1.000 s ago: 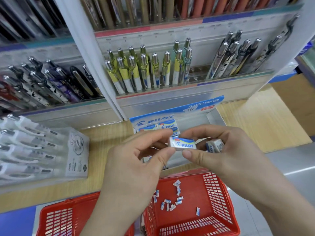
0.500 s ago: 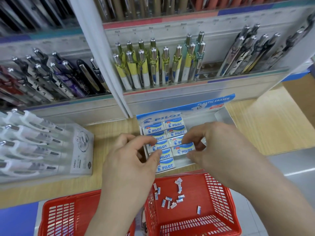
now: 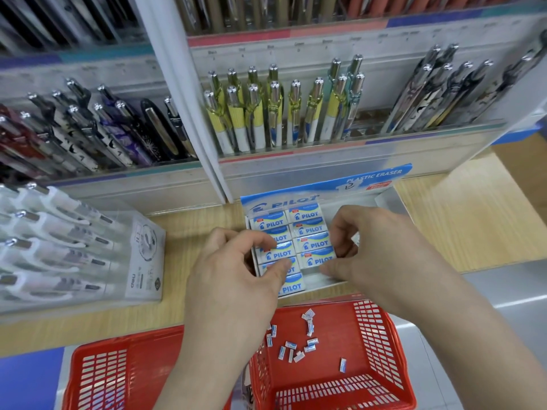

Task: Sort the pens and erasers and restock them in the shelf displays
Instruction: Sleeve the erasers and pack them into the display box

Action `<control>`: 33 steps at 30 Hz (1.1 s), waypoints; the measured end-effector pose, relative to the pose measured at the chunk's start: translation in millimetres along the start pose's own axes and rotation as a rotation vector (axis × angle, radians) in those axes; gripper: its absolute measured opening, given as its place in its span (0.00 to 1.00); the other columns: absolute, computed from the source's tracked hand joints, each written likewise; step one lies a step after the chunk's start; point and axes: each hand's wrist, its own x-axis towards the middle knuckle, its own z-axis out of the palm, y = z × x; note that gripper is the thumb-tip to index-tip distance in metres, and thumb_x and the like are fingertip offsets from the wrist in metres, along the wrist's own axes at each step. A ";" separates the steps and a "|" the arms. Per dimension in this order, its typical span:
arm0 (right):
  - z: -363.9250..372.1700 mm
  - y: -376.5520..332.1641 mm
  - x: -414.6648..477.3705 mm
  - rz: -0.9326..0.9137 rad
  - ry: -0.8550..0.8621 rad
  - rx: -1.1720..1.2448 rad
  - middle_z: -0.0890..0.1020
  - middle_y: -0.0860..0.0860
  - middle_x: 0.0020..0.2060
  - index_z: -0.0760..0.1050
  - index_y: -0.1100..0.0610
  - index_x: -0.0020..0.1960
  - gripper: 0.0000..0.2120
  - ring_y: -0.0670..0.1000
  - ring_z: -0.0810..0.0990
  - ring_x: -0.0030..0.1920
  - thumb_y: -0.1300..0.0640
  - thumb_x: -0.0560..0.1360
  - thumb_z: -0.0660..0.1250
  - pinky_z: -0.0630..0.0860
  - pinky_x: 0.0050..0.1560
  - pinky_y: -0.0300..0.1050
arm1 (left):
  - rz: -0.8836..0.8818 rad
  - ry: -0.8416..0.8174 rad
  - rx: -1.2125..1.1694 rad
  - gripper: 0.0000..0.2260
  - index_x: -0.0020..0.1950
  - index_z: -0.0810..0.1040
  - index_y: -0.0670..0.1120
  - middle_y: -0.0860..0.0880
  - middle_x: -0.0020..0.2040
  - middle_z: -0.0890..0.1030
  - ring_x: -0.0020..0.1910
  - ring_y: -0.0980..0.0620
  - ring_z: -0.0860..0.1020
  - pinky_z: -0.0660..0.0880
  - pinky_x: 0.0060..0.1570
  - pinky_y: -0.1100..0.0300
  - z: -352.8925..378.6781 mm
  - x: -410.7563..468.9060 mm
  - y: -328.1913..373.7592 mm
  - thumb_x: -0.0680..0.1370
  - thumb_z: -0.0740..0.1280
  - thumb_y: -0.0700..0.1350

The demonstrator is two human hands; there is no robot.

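Note:
A Pilot eraser display box [image 3: 325, 189] lies on the wooden shelf [image 3: 461, 220], with white-and-blue erasers [image 3: 305, 216] in two columns. My left hand [image 3: 236, 282] is over the left column, index finger and thumb curled around one eraser [image 3: 276, 253]. My right hand [image 3: 384, 255] pinches the lowest eraser of the right column [image 3: 316, 258] between thumb and index finger as it sits in the box. Below, a red basket [image 3: 381, 335] holds several loose small erasers [image 3: 296, 349]. Whether my right palm holds more erasers is hidden.
Yellow-and-white pens [image 3: 275, 119] stand in the rack behind the box, with dark patterned pens to the left [image 3: 88, 134] and right [image 3: 444, 93]. A tray of white pens [image 3: 74, 247] sits on the shelf at left. A second red basket [image 3: 100, 374] stands lower left.
Both hands dropped from above the box, where they held one eraser between them, down into it. That eraser now sits at the bottom of the right column.

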 end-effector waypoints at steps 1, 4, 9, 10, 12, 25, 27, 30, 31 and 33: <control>-1.8 1.9 -0.7 -0.007 0.003 0.035 0.79 0.45 0.34 0.72 0.51 0.38 0.12 0.43 0.76 0.37 0.52 0.66 0.76 0.71 0.37 0.38 | 0.015 0.005 0.015 0.09 0.42 0.79 0.59 0.60 0.40 0.71 0.37 0.61 0.71 0.66 0.35 0.66 -0.2 -1.0 0.5 0.65 0.76 0.53; -11.4 3.6 -3.9 0.053 0.056 0.443 0.80 0.46 0.34 0.77 0.51 0.41 0.03 0.44 0.77 0.33 0.56 0.73 0.69 0.71 0.33 0.36 | 0.076 0.042 0.028 0.06 0.44 0.80 0.59 0.59 0.42 0.71 0.38 0.60 0.72 0.68 0.37 0.67 -2.7 -4.3 4.1 0.68 0.73 0.53; -15.5 -0.4 -9.6 0.233 -0.063 1.686 0.81 0.59 0.36 0.81 0.62 0.42 0.16 0.51 0.80 0.34 0.74 0.66 0.57 0.76 0.32 0.37 | 0.140 -0.036 -0.294 0.04 0.43 0.81 0.58 0.58 0.38 0.78 0.34 0.55 0.76 0.70 0.33 0.71 -7.7 -17.4 34.2 0.70 0.71 0.53; -12.6 -1.2 -8.9 0.247 -0.058 1.769 0.82 0.60 0.36 0.82 0.62 0.39 0.16 0.53 0.81 0.34 0.72 0.62 0.58 0.78 0.32 0.39 | 0.136 -0.080 -0.372 0.06 0.44 0.81 0.58 0.57 0.38 0.80 0.34 0.55 0.77 0.72 0.33 0.70 -6.8 -21.2 41.3 0.69 0.71 0.54; -5.8 -1.1 -8.2 0.263 -0.029 1.848 0.83 0.60 0.36 0.82 0.61 0.38 0.17 0.56 0.85 0.37 0.69 0.58 0.57 0.80 0.34 0.41 | 0.132 -0.145 -0.481 0.11 0.46 0.80 0.58 0.55 0.38 0.81 0.34 0.55 0.79 0.75 0.34 0.68 -2.5 -27.5 51.6 0.66 0.71 0.57; -6.3 1.6 -35.2 0.225 -0.091 1.561 0.84 0.58 0.45 0.82 0.58 0.54 0.13 0.55 0.81 0.43 0.56 0.73 0.63 0.79 0.40 0.46 | -0.155 -0.064 -0.819 0.10 0.37 0.84 0.46 0.47 0.31 0.83 0.27 0.54 0.80 0.75 0.28 0.67 1.1 -24.2 62.2 0.64 0.70 0.51; -8.7 4.5 -39.8 0.211 -0.093 1.459 0.83 0.55 0.41 0.83 0.57 0.51 0.13 0.50 0.76 0.35 0.55 0.69 0.67 0.70 0.27 0.37 | -0.193 -0.050 -0.827 0.11 0.36 0.83 0.45 0.45 0.30 0.82 0.26 0.54 0.78 0.73 0.26 0.67 -1.8 -21.4 60.2 0.64 0.70 0.52; -7.1 4.1 -43.1 0.119 -0.077 1.428 0.80 0.57 0.36 0.83 0.58 0.48 0.18 0.45 0.71 0.26 0.59 0.59 0.73 0.65 0.22 0.32 | -0.213 -0.125 -0.803 0.13 0.36 0.83 0.45 0.45 0.29 0.81 0.26 0.54 0.76 0.72 0.26 0.66 -3.6 -21.5 56.2 0.65 0.68 0.54; -5.0 4.3 -43.3 0.090 -0.066 1.439 0.80 0.57 0.35 0.84 0.59 0.46 0.17 0.44 0.73 0.25 0.60 0.57 0.74 0.68 0.23 0.32 | -0.221 -0.185 -0.808 0.14 0.36 0.83 0.44 0.45 0.29 0.80 0.26 0.54 0.76 0.71 0.26 0.65 -3.8 -22.1 55.1 0.66 0.67 0.55; -1.8 3.7 -43.0 0.032 -0.069 1.446 0.81 0.56 0.35 0.84 0.58 0.43 0.15 0.47 0.76 0.26 0.60 0.56 0.75 0.73 0.29 0.35 | -0.234 -0.318 -0.830 0.16 0.37 0.83 0.42 0.45 0.29 0.79 0.26 0.53 0.74 0.70 0.26 0.65 -4.7 -22.9 54.8 0.67 0.66 0.55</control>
